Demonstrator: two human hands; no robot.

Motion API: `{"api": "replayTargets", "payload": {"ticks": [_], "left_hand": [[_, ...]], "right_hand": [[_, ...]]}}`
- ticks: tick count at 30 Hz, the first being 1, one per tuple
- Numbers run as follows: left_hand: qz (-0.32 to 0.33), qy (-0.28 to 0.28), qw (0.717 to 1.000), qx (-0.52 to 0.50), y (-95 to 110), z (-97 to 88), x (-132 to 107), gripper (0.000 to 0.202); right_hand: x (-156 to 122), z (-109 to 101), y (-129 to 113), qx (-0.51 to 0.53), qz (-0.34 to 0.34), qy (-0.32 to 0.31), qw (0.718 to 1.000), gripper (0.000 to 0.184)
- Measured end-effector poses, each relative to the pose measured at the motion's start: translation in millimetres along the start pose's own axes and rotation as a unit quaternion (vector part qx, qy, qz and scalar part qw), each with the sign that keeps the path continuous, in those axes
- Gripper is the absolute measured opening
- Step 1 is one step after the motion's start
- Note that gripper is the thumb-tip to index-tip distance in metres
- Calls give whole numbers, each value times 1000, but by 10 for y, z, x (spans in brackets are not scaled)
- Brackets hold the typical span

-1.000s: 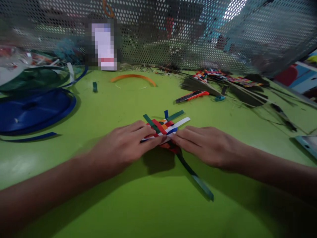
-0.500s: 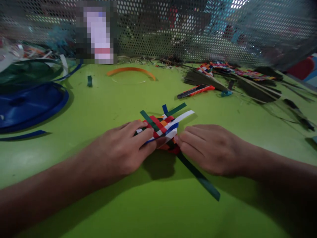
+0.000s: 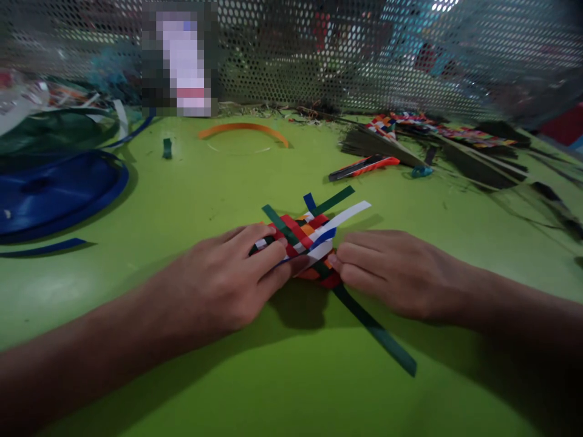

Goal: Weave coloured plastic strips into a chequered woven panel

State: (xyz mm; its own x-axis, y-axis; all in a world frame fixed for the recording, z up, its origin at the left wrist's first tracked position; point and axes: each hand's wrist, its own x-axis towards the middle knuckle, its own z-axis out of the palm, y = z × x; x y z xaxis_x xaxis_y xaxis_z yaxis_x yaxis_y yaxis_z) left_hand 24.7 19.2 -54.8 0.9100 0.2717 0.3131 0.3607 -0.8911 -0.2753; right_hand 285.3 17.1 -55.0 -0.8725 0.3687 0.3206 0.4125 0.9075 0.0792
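Between my hands is a small woven piece [image 3: 298, 232] of red, green, white, blue and orange plastic strips, held just above the green table. My left hand [image 3: 232, 267] is closed on its left side, fingers on top and thumb at the near edge. My right hand [image 3: 387, 270] pinches its right edge with closed fingertips; what lies under those fingers is hidden. A white strip [image 3: 350, 212] and a green strip end [image 3: 337, 199] stick out at the far right. One long dark green strip [image 3: 378, 331] hangs from the near right side toward me.
Beyond lies a utility knife [image 3: 364, 167] with an orange-red handle. Rolls of blue strip [image 3: 64, 188] and green strip [image 3: 59, 133] sit at left. A curved orange strip [image 3: 243, 126] and a woven fan-like bundle [image 3: 387, 139] lie before the perforated metal screen [image 3: 291, 54].
The woven piece and my right hand appear slightly farther right, and the white strip's tip reaches further right. Both hands keep their hold.
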Motion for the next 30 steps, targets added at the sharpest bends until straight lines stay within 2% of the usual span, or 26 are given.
{"api": "replayTargets", "payload": {"ticks": [3,5,6,8,10,13,17,18,22,24,26,27,28,29,30], "left_hand": [[-2,3,1000,12,5,-44,18,37],[-13,-8,1000,22,18,-70,16,37],[-22,-14,999,27,27,-79,10,36],[-44,-24,998,36,44,-87,-8,37],[-55,-23,997,39,51,-76,-28,38],[-53,-8,998,31,45,-35,-48,37],[-51,56,997,-7,22,-42,-61,33],[-61,73,995,-17,6,-79,-66,32],[-135,164,977,-14,-181,-383,-100,37],[-208,225,952,1,-341,-562,-116,42],[-306,222,920,-108,-498,-680,-126,63],[-341,174,896,-226,-558,-700,-128,65],[-351,92,861,-356,-598,-692,-129,56],[-349,6,815,-462,-615,-658,-129,47],[-353,-52,774,-523,-609,-603,-128,41]], "right_hand": [[-70,36,-2,21,50,23,998,30],[-84,42,-19,95,168,47,980,20],[-71,37,-32,147,247,49,957,18],[-1,14,-58,245,382,20,891,17],[112,-9,-81,304,443,-20,843,21],[288,-3,-96,355,475,-16,805,25],[412,44,-82,450,491,75,742,21],[423,42,-75,461,476,106,741,21],[450,-81,-86,420,412,235,774,16],[471,-171,-135,424,392,258,775,10],[495,-231,-209,458,375,219,776,7],[506,-241,-251,474,368,187,778,8],[516,-238,-293,485,366,157,778,11],[523,-222,-333,494,367,131,777,13],[527,-197,-369,499,368,109,777,15]]}}
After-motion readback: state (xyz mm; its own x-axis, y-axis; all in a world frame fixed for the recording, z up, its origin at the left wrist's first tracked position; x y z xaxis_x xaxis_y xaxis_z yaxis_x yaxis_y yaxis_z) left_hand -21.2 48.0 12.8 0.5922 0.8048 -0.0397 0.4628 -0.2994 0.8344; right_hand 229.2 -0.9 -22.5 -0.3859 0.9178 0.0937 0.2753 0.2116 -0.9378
